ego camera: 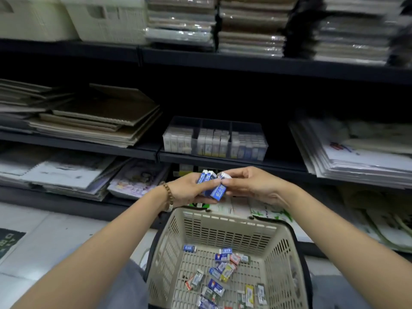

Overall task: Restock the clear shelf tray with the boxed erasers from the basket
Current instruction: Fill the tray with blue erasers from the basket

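Centre frame, the left hand (189, 188) grips several blue boxed erasers (208, 182); the right hand (252, 186) pinches one white boxed eraser (224, 175) beside them. Below, a beige plastic basket (283, 246) holds loose erasers. Above, the clear shelf tray (259, 127) sits partly filled.

Basket (234, 233) nearest, loose erasers (219, 273) on its floor. Left hand (189, 189), right hand (252, 186) meet above far rim, held erasers (217, 191) between. Tray (245, 127) behind on shelf (223, 161); board stack (95, 117) left, sheet stack (356, 150) right.

Clear three-bay tray (178, 122) on shelf (278, 163), stocked upright. Few blue erasers (217, 190) above beige basket (223, 216); more scattered inside.
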`<state>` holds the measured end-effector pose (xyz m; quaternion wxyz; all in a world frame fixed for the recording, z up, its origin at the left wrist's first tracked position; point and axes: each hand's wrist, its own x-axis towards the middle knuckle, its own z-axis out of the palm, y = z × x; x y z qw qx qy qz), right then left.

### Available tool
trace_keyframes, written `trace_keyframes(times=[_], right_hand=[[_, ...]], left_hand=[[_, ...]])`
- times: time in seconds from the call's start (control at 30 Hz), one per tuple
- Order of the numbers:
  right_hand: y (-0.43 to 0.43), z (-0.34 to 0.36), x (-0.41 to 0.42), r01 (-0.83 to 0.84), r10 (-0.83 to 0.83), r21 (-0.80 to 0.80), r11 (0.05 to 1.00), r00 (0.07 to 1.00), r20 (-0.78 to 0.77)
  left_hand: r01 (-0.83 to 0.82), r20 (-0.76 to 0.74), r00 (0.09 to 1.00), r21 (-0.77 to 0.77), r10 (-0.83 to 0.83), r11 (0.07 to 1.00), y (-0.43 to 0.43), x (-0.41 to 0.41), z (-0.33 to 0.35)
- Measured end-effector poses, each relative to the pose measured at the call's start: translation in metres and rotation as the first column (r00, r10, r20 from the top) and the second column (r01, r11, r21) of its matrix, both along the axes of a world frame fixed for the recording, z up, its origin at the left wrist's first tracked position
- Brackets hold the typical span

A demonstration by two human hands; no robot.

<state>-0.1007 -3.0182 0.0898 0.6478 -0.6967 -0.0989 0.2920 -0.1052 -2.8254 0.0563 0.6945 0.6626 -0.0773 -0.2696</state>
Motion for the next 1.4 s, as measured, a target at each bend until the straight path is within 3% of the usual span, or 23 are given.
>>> trace_keyframes(times=[0.2,0.3,0.33,0.4,0.47,0.5,0.67,0.77,0.9,1.03,1.13,1.2,1.3,1.4], right_hand=[[-0.007,0.005,0.031,0.034,-0.031,0.034,0.999,0.996,-0.089],[-0.014,0.003,0.052,0.158,-0.157,0.035,0.987,0.987,-0.041],[-0.016,0.001,0.059,0.216,-0.216,0.008,0.976,0.976,0.004],[-0.020,-0.005,0.073,0.315,-0.310,-0.039,0.948,0.946,0.090],[-0.021,-0.013,0.082,0.345,-0.330,-0.086,0.935,0.931,0.155],[-0.020,-0.016,0.085,0.346,-0.324,-0.110,0.932,0.929,0.178],[-0.010,-0.030,0.099,0.426,-0.415,-0.082,0.901,0.902,0.119],[-0.007,-0.034,0.106,0.467,-0.467,-0.009,0.884,0.884,0.019],[0.003,-0.037,0.102,0.382,-0.381,-0.046,0.923,0.924,0.042],[0.019,-0.037,0.094,0.277,-0.276,-0.020,0.961,0.960,0.053],[0.022,-0.035,0.092,0.321,-0.323,0.061,0.945,0.946,0.012],[0.014,-0.036,0.092,0.410,-0.409,0.134,0.902,0.912,-0.035],[0.001,-0.035,0.093,0.498,-0.479,0.226,0.837,0.867,-0.137],[0.002,-0.029,0.093,0.504,-0.457,0.276,0.819,0.862,-0.218]], left_hand=[[-0.069,-0.067,0.995,-0.022,0.068,0.997,-0.001,0.036,0.003],[-0.227,-0.040,0.974,-0.075,0.224,0.971,0.012,0.063,0.006],[-0.335,-0.002,0.942,-0.076,0.336,0.939,0.020,0.073,0.007],[-0.595,0.154,0.791,-0.035,0.593,0.803,0.041,0.095,0.008],[-0.753,0.372,0.622,0.044,0.689,0.657,0.061,0.115,0.006],[-0.781,0.436,0.586,0.079,0.683,0.620,0.068,0.123,0.002],[-0.812,0.447,0.580,0.257,0.681,0.524,0.076,0.150,-0.013],[-0.806,0.456,0.584,0.232,0.671,0.544,0.078,0.149,-0.014],[-0.740,0.477,0.656,0.258,0.584,0.621,0.083,0.136,-0.012],[-0.628,0.293,0.763,0.123,0.576,0.769,0.070,0.111,-0.009],[-0.488,0.195,0.862,0.072,0.467,0.870,0.054,0.098,-0.010],[-0.511,0.273,0.839,0.093,0.471,0.855,0.050,0.102,-0.004],[-0.685,0.431,0.693,0.142,0.578,0.715,0.045,0.126,0.004],[-0.721,0.405,0.676,0.189,0.616,0.666,0.034,0.151,0.000]])
